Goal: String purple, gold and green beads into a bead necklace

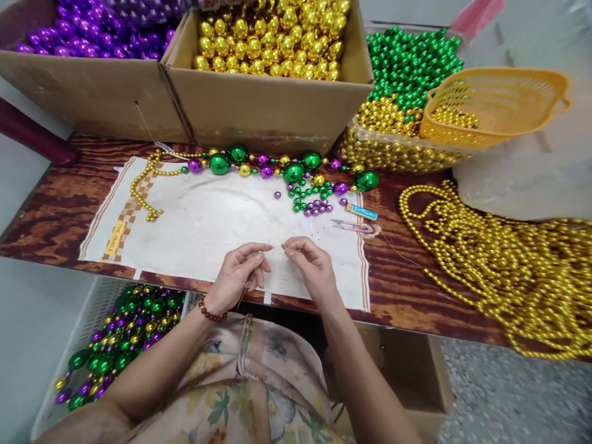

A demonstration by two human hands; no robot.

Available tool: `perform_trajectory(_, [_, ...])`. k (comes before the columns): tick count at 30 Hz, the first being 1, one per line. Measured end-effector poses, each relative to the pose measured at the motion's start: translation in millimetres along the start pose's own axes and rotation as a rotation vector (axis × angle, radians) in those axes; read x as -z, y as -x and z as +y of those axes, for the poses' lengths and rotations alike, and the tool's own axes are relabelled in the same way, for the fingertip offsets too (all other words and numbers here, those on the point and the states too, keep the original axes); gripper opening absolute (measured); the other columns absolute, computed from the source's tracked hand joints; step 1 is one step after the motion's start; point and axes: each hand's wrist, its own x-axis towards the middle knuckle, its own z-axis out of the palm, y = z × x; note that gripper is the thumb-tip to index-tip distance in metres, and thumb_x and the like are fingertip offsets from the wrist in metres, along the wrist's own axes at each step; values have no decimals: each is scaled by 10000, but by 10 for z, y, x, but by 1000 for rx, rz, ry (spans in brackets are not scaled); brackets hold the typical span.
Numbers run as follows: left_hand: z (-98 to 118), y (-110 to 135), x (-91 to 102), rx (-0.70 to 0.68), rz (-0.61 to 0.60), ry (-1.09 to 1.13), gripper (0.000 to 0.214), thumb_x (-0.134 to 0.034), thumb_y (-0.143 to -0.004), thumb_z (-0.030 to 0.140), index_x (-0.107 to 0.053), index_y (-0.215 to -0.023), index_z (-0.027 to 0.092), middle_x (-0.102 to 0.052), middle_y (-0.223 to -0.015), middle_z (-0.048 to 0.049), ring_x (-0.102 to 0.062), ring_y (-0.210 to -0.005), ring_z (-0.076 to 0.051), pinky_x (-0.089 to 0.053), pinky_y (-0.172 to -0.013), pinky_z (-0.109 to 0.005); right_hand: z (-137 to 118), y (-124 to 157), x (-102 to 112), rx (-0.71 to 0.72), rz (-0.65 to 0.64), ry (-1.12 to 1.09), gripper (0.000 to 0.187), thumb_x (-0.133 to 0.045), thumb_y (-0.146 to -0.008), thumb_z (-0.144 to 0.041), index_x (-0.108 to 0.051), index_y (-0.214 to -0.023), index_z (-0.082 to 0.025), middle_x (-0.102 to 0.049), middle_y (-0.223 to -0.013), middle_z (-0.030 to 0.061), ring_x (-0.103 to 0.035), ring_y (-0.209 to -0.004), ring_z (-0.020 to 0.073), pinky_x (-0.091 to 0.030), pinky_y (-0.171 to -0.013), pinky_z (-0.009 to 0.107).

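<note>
The left hand (240, 274) and the right hand (312, 265) were close together, and each one pinched a thin thread (250, 285) between thumb and forefinger. They were held just above a white cloth (208, 228) at the near edge of the desk (407, 277). Farther on the cloth lay loose green and purple beads (309, 200) and small snips (352, 226). At the right, a heap of gold bead strands (509, 271) covered the desk.

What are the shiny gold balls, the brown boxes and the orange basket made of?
Gold balls: probably plastic with a mirror-like metallic coat, since they glint. Boxes: matt brown cardboard, with folded flaps. Basket: likely plastic, glossy with moulded slots.
</note>
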Motion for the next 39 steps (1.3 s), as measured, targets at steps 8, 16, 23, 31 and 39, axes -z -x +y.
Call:
perform_trajectory(8, [-38, -6, -261, -23, -179, -197, 389, -673, -842, 436, -676, -1105, 149, -617, -692, 9, -482, -372, -35, -265, -359, -160, -239, 384, 84, 21, 146, -125, 129, -615, -854, -263, -596, -740, -207, -644, -978, 46, -599, -970, 187, -451, -905, 324])
perform_trajectory(16, [-97, -10, -296, -105, -243, -307, 338, -613, -900, 416, -686, -1115, 165, -605, -704, 10, -491, -419, -39, -403, -441, -174, -237, 398, 124, -11, 179, -183, 137, -617, -833, -254, -586, -710, -202, -631, -925, 39, -596, -891, 172, -483, -815, 293])
perform_trajectory(23, [-128, -45, -292, -137, -250, -346, 311, -601, -910, 404, -700, -1101, 179, -605, -714, -1, -500, -451, -54, -423, -456, -183, -216, 394, 138, -41, 194, -236, 126, -620, -818, -230, -588, -699, -201, -636, -920, 30, -599, -890, 166, -479, -822, 294])
perform_trajectory(31, [-146, -67, -273, -200, -272, -404, 308, -564, -938, 376, -702, -1129, 179, -611, -736, -10, -499, -459, -52, -437, -461, -178, -174, 383, 143, -68, 203, -275, 135, -630, -814, -227, -597, -687, -197, -642, -905, 24, -595, -877, 161, -471, -832, 295])
perform_trajectory(39, [-153, -110, -257, -297, -319, -469, 324, -524, -964, 351, -683, -1142, 131, -611, -737, -14, -488, -464, -40, -445, -460, -161, -142, 381, 138, -103, 221, -336, 142, -656, -822, -232, -616, -692, -190, -639, -902, 15, -590, -873, 154, -452, -823, 284])
